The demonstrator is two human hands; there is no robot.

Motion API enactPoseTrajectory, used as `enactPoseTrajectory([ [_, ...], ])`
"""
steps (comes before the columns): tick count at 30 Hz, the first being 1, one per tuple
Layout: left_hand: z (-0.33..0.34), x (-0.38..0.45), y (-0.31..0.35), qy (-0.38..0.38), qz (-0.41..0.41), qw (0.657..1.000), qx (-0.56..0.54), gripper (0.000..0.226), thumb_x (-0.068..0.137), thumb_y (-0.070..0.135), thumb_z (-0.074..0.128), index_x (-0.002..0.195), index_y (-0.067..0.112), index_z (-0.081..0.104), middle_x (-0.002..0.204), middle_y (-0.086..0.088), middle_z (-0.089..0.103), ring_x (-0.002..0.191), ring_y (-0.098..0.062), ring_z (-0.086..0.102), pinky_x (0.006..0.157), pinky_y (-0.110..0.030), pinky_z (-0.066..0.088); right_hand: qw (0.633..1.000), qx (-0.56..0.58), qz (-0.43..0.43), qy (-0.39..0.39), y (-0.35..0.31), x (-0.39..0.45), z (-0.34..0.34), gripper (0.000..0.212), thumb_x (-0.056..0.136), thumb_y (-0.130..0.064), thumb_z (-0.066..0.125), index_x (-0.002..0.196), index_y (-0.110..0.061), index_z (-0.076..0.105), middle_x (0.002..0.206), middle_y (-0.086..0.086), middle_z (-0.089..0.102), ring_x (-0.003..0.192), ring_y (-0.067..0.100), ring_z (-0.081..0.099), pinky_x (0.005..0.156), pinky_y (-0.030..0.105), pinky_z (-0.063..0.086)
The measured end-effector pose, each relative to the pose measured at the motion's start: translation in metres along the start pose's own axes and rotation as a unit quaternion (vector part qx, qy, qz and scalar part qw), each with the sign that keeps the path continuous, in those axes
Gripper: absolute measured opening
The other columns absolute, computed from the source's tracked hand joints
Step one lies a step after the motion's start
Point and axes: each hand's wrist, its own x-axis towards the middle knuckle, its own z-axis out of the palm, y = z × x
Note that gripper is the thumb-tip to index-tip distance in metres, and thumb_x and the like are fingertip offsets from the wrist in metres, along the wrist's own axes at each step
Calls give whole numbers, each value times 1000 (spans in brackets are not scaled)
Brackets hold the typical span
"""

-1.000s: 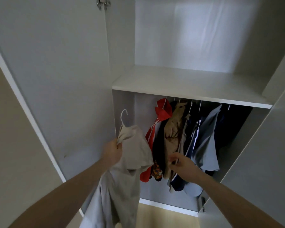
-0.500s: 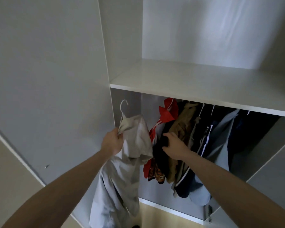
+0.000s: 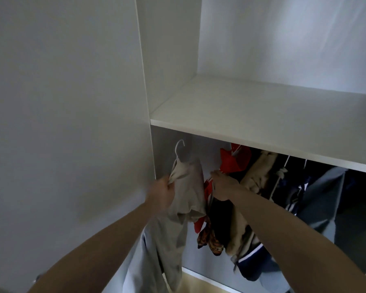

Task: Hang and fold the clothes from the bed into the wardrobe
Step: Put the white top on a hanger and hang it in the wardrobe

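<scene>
White wardrobe walls and a bare shelf fill the view, with clothes hanging in the compartment below. At its left end the left hand grips a beige shirt on a white hanger. Just right, the right hand curls into the hung clothes beside a red garment.

No writing, label, brand, number or sign can be read anywhere in this view. The white wardrobe shelf is blank, and the hanging clothes below it show only colours and stripes, no legible print.
</scene>
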Motion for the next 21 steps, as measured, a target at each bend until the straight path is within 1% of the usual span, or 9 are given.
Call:
enactPoseTrajectory([
  [3,14,21,-1,-26,0,999,19,25,103,19,46,117,10,64,106,-18,72,100,-40,67,77,-36,49,999,17,30,-12,15,3,7,56,103,-17,54,155,-5,39,160,15,40,145,30,42,113,30,38],
  [5,24,33,2,-44,4,999,24,27,103,17,44,121,9,62,111,-20,70,104,-41,65,80,-39,49,998,47,38,0,26,1,17,16,105,-15,52,106,-10,67,111,9,66,114,29,62,89,26,44],
  [7,32,44,8,-58,7,998,23,28,103,17,43,124,9,60,113,-20,68,107,-40,64,84,-40,52,995,76,50,30,35,-1,25,31,104,-5,48,79,-18,61,84,3,59,87,21,62,80,27,42],
  [9,39,55,18,-68,15,997,29,28,104,16,42,125,7,57,116,-19,66,108,-39,63,89,-42,52,992,101,55,49,42,-6,27,30,103,0,47,86,-9,70,86,15,66,84,24,63,84,27,45],
  [11,46,65,31,-72,19,997,22,24,103,14,42,121,6,55,114,-18,64,106,-38,62,88,-44,53,991,109,56,47,48,-8,27,28,104,0,46,116,5,70,112,22,71,106,32,64,83,12,41],
  [13,52,76,45,-78,24,997,2,20,102,11,42,116,5,54,109,-19,64,100,-39,62,85,-46,54,993,92,56,46,49,-12,24,36,105,-4,45,138,1,58,134,17,65,124,31,59,91,14,37],
  [16,60,93,64,-94,38,995,-15,19,103,9,40,114,-1,52,108,-25,62,99,-43,61,84,-52,53,992,95,64,54,54,-13,24,38,105,-5,45,140,-2,59,134,18,64,126,33,59,95,23,40],
  [19,66,106,80,-89,35,995,-22,25,104,10,40,123,-2,52,115,-27,62,105,-45,61,87,-52,53,990,118,58,43,53,-18,25,38,108,-3,40,143,-1,54,134,21,63,128,31,56,91,7,33],
  [21,68,114,90,-84,32,996,-16,25,103,11,41,123,0,53,117,-25,62,107,-43,62,89,-50,53,987,132,67,66,51,-23,23,41,107,-5,43,146,-9,53,139,14,62,131,27,54,95,11,31],
])
